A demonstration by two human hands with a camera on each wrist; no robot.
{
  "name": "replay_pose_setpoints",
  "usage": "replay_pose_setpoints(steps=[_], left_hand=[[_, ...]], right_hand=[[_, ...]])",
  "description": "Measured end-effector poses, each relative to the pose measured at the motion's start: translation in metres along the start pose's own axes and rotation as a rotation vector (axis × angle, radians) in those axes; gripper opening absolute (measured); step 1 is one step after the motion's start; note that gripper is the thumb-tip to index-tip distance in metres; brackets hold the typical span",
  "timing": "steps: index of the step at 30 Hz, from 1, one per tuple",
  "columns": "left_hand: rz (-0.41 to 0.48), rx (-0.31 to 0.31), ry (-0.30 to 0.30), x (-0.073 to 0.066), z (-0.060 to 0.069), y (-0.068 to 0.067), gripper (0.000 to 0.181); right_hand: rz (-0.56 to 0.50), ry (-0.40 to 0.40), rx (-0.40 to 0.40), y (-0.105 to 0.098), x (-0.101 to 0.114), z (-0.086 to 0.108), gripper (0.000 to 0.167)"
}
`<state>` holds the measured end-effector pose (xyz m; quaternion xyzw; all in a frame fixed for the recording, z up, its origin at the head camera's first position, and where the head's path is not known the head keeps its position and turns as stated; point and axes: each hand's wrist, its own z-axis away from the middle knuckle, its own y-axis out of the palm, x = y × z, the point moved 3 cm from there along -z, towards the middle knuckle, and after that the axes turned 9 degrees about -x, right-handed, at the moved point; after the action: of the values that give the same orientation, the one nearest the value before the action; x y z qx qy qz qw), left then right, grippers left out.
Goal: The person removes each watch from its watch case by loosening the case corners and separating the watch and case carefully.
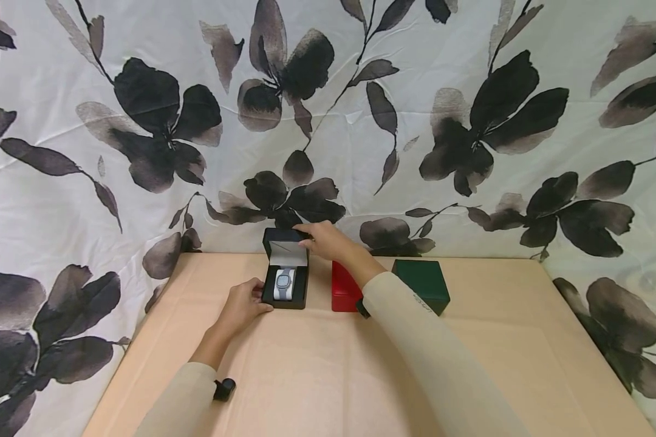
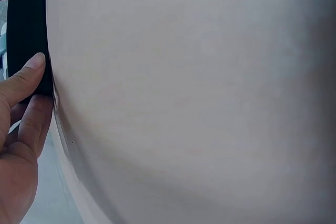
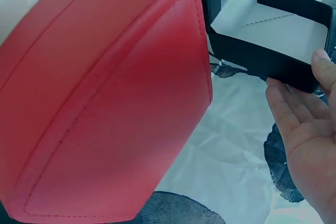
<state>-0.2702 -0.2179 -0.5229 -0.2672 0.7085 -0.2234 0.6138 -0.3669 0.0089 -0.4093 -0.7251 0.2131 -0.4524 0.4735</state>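
A black watch box (image 1: 300, 285) stands with its lid (image 1: 288, 250) raised near the back of the table. Inside, a grey-blue wristwatch (image 1: 283, 281) is wrapped round a white cushion. My left hand (image 1: 243, 304) grips the box's front left corner; in the left wrist view the thumb lies on the black wall (image 2: 26, 35). With thumb and fingers, my right hand (image 1: 330, 241) pinches the lid's upper right edge. The right wrist view shows that thumb on the rim and the fingers behind the lid (image 3: 262, 59).
Right of the watch box sits a red box (image 1: 344, 288), partly covered by the right forearm. A dark green box (image 1: 423, 280) stands farther right. Behind the tan tabletop (image 1: 317, 370) hangs a white cloth (image 1: 372, 139) with dark flowers.
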Motion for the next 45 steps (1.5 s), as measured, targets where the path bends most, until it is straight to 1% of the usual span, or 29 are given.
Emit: replay_pose_setpoints(steps=[5, 11, 14, 21, 27, 31, 33, 36, 41, 45], left_hand=[[0.007, 0.002, 0.002, 0.0, 0.001, 0.001, 0.046], [0.007, 0.009, -0.01, 0.0, 0.003, 0.001, 0.047], [0.001, 0.01, -0.019, 0.0, 0.004, 0.001, 0.048], [-0.005, 0.016, -0.031, -0.002, 0.006, 0.0, 0.052], [-0.001, 0.019, -0.043, -0.004, 0.007, -0.003, 0.057], [0.011, 0.02, -0.054, -0.004, 0.007, -0.005, 0.065], [0.018, 0.02, -0.061, -0.003, 0.007, -0.005, 0.07], [0.026, 0.025, -0.06, -0.003, 0.008, -0.006, 0.076], [0.028, 0.026, -0.04, -0.005, 0.008, -0.011, 0.082], [0.02, 0.024, -0.016, -0.01, 0.009, -0.018, 0.083]], right_hand=[[0.0, 0.007, -0.001, 0.0, -0.001, 0.0, 0.051], [-0.025, 0.043, 0.011, 0.003, -0.003, 0.002, 0.053], [-0.039, 0.044, 0.011, 0.003, -0.003, 0.004, 0.055], [-0.024, 0.018, -0.017, 0.0, 0.0, 0.01, 0.058], [-0.06, 0.018, -0.056, -0.003, 0.003, 0.024, 0.062], [-0.055, 0.018, -0.098, -0.005, 0.007, 0.036, 0.062], [-0.057, 0.002, -0.124, -0.006, 0.008, 0.041, 0.061], [-0.073, -0.008, -0.143, -0.006, 0.01, 0.049, 0.06], [-0.147, 0.05, -0.146, -0.005, 0.012, 0.059, 0.061], [-0.19, 0.077, -0.167, -0.004, 0.012, 0.067, 0.06]])
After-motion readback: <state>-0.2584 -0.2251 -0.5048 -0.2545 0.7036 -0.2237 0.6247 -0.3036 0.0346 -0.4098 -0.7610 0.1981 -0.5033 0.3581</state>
